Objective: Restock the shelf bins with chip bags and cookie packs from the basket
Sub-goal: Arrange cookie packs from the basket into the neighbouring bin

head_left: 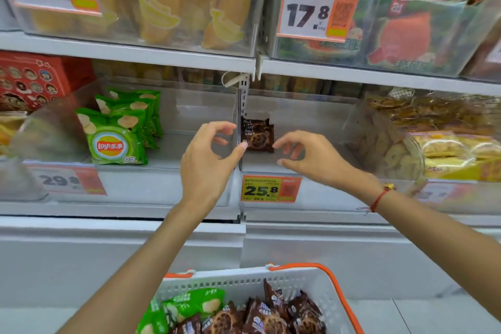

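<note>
A single brown cookie pack [257,134] stands upright at the left end of a clear shelf bin [311,114] above the 25.8 price tag. My left hand [208,160] hovers just left of it with loosely curled fingers, its thumb tip at the pack's lower left corner. On the other side, my right hand [309,157] has its index fingertip at the pack's right edge. Neither hand grips anything. Green chip bags [116,138] stand in the neighbouring clear bin [189,114]. Below, the white basket [244,279] holds green chip bags [189,304] and several brown cookie packs [271,317].
A metal shelf upright [244,95] divides the two bins. To the right is a bin of yellow biscuit packs [444,149]; a red box [29,81] stands at the far left. The upper shelf [162,53] carries bins of yellow and watermelon-print bags. The basket has an orange handle [339,287].
</note>
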`<state>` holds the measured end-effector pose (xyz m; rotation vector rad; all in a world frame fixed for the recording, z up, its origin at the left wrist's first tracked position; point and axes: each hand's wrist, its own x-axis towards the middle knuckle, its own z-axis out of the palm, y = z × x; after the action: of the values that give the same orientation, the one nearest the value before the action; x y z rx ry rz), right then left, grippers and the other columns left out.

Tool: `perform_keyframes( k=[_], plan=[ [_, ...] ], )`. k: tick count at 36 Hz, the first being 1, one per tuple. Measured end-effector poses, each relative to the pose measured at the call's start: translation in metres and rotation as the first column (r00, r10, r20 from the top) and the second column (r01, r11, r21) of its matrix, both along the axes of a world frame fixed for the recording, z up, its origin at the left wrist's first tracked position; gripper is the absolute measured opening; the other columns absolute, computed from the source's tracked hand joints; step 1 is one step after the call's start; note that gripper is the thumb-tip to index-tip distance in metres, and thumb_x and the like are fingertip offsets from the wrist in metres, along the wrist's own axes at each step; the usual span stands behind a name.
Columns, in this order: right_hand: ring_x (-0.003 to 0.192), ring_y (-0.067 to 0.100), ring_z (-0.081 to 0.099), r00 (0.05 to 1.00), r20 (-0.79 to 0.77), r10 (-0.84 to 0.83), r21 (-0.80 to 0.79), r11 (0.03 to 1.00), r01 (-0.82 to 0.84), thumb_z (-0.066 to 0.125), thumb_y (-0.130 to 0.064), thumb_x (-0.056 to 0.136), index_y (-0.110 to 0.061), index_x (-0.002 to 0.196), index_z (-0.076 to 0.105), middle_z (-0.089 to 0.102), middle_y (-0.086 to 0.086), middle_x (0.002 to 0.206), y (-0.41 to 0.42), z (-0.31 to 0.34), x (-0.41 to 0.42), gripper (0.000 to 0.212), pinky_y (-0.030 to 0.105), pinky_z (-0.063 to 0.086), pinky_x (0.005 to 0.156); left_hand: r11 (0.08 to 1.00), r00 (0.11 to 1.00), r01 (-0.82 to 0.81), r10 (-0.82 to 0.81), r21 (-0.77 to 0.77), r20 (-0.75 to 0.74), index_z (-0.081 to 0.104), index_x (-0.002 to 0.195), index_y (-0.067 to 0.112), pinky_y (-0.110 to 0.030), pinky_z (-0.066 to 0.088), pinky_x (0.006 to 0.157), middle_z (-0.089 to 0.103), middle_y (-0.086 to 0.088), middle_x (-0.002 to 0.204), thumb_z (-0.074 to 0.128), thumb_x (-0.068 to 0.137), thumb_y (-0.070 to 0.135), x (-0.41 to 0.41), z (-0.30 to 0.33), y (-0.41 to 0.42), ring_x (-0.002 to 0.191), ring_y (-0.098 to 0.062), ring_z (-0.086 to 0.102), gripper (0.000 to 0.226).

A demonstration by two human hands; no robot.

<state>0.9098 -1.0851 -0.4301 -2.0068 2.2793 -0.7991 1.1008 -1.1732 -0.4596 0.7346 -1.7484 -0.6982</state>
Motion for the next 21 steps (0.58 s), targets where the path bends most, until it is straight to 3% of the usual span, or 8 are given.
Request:
perform_keyframes(
  k=[4, 9, 12, 14, 17, 21],
  plan=[
    [0.072, 0.009, 0.058, 0.994, 0.106, 0.032, -0.104, 0.994, -0.021, 0.076, -0.019, 0.08, -0.028, 0.092, 0.068, 0.067, -0.007, 0.083, 0.053, -0.016, 0.025, 0.017, 0.011, 0.038, 0.062, 0.999, 1.0, 0.018, -0.019, -0.033, -0.025, 0.059, 0.095, 0.034, -0.025, 0.041, 0.06, 0.062, 0.018, 0.089, 0.073, 0.081, 0.035, 0.015, -0.009, 0.036, 0.079, -0.003, 0.058, 0.02],
    [0.069, 0.011, 0.057, 0.983, 0.182, 0.014, -0.184, 0.983, 0.02, 0.074, -0.02, 0.08, -0.029, 0.084, 0.068, 0.064, -0.011, 0.075, 0.1, -0.049, 0.043, 0.012, 0.011, 0.037, 0.059, 0.989, 0.954, 0.14, -0.146, 0.04, 0.262, 0.06, 0.088, 0.035, -0.018, 0.039, 0.058, 0.062, 0.021, 0.08, 0.069, 0.083, 0.031, 0.033, -0.048, 0.066, 0.076, 0.0, 0.058, 0.011],
    [0.067, 0.008, 0.059, 0.95, 0.311, -0.01, 0.016, 1.0, 0.006, 0.075, -0.011, 0.078, -0.026, 0.088, 0.069, 0.064, -0.009, 0.072, 0.112, -0.079, 0.045, 0.019, 0.011, 0.04, 0.061, 0.963, 0.859, 0.17, -0.249, 0.208, 0.448, 0.061, 0.09, 0.035, -0.016, 0.04, 0.061, 0.063, 0.022, 0.082, 0.062, 0.087, 0.029, 0.037, -0.076, 0.078, 0.077, 0.003, 0.058, 0.007],
    [0.067, 0.008, 0.059, 0.944, 0.326, -0.049, 0.227, 0.973, -0.028, 0.075, -0.012, 0.078, -0.025, 0.093, 0.069, 0.062, -0.011, 0.07, 0.114, -0.104, 0.044, 0.021, 0.02, 0.046, 0.065, 0.922, 0.725, 0.19, -0.363, 0.338, 0.586, 0.06, 0.095, 0.035, -0.017, 0.039, 0.063, 0.064, 0.02, 0.09, 0.06, 0.089, 0.026, 0.037, -0.099, 0.078, 0.078, 0.002, 0.057, 0.011],
    [0.07, 0.007, 0.055, 0.959, 0.27, -0.082, 0.513, 0.855, -0.071, 0.07, -0.015, 0.081, -0.022, 0.105, 0.067, 0.062, -0.012, 0.076, 0.112, -0.143, 0.043, 0.025, 0.024, 0.045, 0.074, 0.842, 0.533, 0.165, -0.515, 0.514, 0.671, 0.063, 0.105, 0.027, -0.025, 0.047, 0.08, 0.064, 0.012, 0.104, 0.061, 0.089, 0.02, 0.035, -0.136, 0.074, 0.092, -0.007, 0.06, 0.018],
    [0.09, 0.017, 0.057, 0.979, 0.193, -0.057, 0.719, 0.687, -0.102, 0.06, -0.014, 0.087, -0.015, 0.119, 0.061, 0.067, 0.003, 0.108, 0.109, -0.189, 0.049, 0.031, 0.025, 0.043, 0.082, 0.785, 0.361, 0.126, -0.606, 0.607, 0.709, 0.065, 0.115, 0.015, -0.027, 0.045, 0.094, 0.064, -0.002, 0.116, 0.054, 0.092, 0.013, 0.029, -0.175, 0.077, 0.111, -0.018, 0.059, 0.026]
  ],
)
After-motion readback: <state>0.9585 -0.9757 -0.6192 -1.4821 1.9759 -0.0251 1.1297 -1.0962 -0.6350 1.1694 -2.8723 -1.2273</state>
